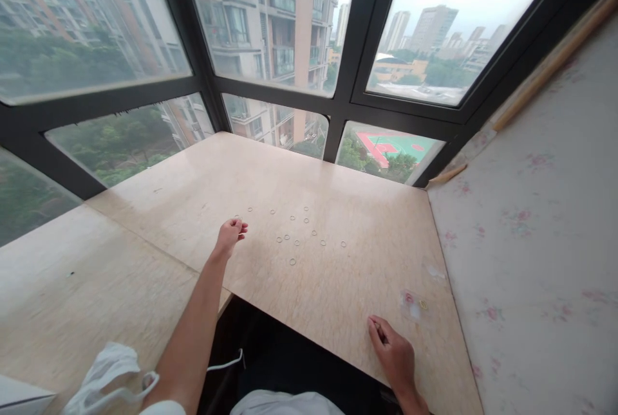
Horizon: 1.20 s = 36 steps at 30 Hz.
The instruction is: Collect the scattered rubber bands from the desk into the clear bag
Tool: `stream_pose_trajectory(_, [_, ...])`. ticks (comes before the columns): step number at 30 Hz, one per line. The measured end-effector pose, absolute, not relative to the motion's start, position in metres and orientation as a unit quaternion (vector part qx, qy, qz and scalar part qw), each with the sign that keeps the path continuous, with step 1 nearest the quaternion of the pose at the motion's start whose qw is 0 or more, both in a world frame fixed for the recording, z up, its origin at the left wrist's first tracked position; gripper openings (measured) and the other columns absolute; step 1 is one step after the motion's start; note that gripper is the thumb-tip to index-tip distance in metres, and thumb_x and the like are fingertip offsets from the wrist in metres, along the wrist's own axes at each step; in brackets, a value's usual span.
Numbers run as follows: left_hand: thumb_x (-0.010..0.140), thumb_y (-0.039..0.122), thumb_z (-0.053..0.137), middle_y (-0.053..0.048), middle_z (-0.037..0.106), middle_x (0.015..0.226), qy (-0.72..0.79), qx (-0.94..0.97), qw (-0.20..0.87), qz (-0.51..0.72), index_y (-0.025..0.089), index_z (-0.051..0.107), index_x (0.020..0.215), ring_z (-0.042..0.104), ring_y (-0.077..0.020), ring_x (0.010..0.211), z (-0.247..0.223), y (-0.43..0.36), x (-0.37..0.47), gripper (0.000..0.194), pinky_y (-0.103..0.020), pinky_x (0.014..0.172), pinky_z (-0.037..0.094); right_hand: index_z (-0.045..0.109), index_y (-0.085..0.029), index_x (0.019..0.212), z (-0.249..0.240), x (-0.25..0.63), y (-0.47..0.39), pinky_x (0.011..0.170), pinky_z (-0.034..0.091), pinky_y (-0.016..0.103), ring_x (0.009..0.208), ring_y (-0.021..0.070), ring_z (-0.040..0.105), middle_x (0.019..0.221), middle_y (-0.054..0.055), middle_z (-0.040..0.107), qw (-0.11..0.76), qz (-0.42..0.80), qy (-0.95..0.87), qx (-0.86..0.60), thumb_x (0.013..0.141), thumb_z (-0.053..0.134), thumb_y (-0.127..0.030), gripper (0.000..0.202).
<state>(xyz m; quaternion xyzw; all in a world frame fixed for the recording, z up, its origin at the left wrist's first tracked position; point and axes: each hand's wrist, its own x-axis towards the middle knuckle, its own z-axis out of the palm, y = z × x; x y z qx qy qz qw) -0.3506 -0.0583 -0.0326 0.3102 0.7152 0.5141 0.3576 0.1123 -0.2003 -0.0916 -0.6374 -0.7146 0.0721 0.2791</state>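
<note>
Several thin small rings lie scattered on the beige stone surface (367, 209), among them a ring near the front (292, 262) and another at the right (344, 244). My left hand (233, 235) reaches over the left end of this group. Its fingers are pinched together, and a thin ring (237, 217) shows right at the fingertips, partly covered by them. Close to the front edge, my right hand (394, 352) rests with curled fingers, thumb and forefinger pressed together. Whatever may be between them is hidden.
A small clear plastic bag (411, 304) with a pink mark lies at the right, a yellowish ring (423, 305) beside it. White crumpled cloth (109, 367) sits at lower left. Dark-framed windows (345, 67) stand behind, and a floral-papered wall (531, 241) bounds the right.
</note>
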Motion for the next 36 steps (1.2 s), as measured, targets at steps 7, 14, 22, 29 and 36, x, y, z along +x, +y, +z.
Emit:
stream_pose_trajectory(7, [0.067,0.041,0.074,0.001,0.056,0.073,0.52,0.298,0.498,0.627,0.018,0.047,0.075,0.052,-0.008,0.058,-0.017,-0.059,-0.252,0.037,-0.021,0.056,0.046,0.074,-0.018,0.085,-0.089,0.112,-0.2,0.051,0.043,0.021,0.05,0.0151,0.064,0.062,0.005,0.07,0.305,0.11,-0.701,-0.635,0.093,0.039,-0.049,0.047])
stream_pose_trajectory(14, [0.066,0.036,0.078,0.002,0.059,0.068,0.427,0.33,0.607,0.583,0.017,0.052,0.078,0.049,-0.0055,0.051,-0.014,-0.065,-0.139,0.034,-0.019,0.051,0.041,0.072,-0.019,0.086,-0.084,0.11,-0.198,0.054,0.044,0.021,0.054,0.0145,0.065,0.065,0.003,0.071,0.338,0.16,-0.673,-0.638,0.092,0.042,-0.041,0.038])
stream_pose_trajectory(22, [0.075,0.031,0.068,-0.006,0.071,0.076,0.418,0.514,0.631,0.402,0.016,0.06,0.088,0.06,-0.0123,0.059,-0.018,-0.091,-0.011,0.022,-0.024,0.057,0.047,0.072,-0.02,0.088,-0.078,0.11,-0.197,0.057,0.042,0.019,0.053,0.0124,0.063,0.062,0.0,0.069,0.346,0.187,-0.662,-0.638,0.09,0.046,-0.035,0.03])
stream_pose_trajectory(29, [0.082,0.02,0.058,-0.003,0.073,0.082,0.455,0.715,0.444,0.291,0.02,0.07,0.085,0.065,-0.0167,0.077,-0.02,-0.087,0.056,0.013,-0.03,0.074,0.049,0.066,-0.02,0.073,-0.077,0.11,-0.196,0.051,0.032,0.022,0.048,0.0123,0.057,0.055,-0.002,0.063,0.319,0.179,-0.663,-0.654,0.085,0.047,-0.028,0.025])
stream_pose_trajectory(36, [0.085,0.019,0.056,-0.005,0.068,0.092,0.44,0.799,0.354,0.207,0.022,0.074,0.088,0.063,-0.0179,0.082,-0.021,-0.073,0.086,0.018,-0.029,0.075,0.047,0.057,-0.02,0.062,-0.081,0.111,-0.194,0.048,0.023,0.024,0.043,0.0115,0.051,0.049,-0.003,0.057,0.307,0.185,-0.659,-0.661,0.08,0.048,-0.023,0.021])
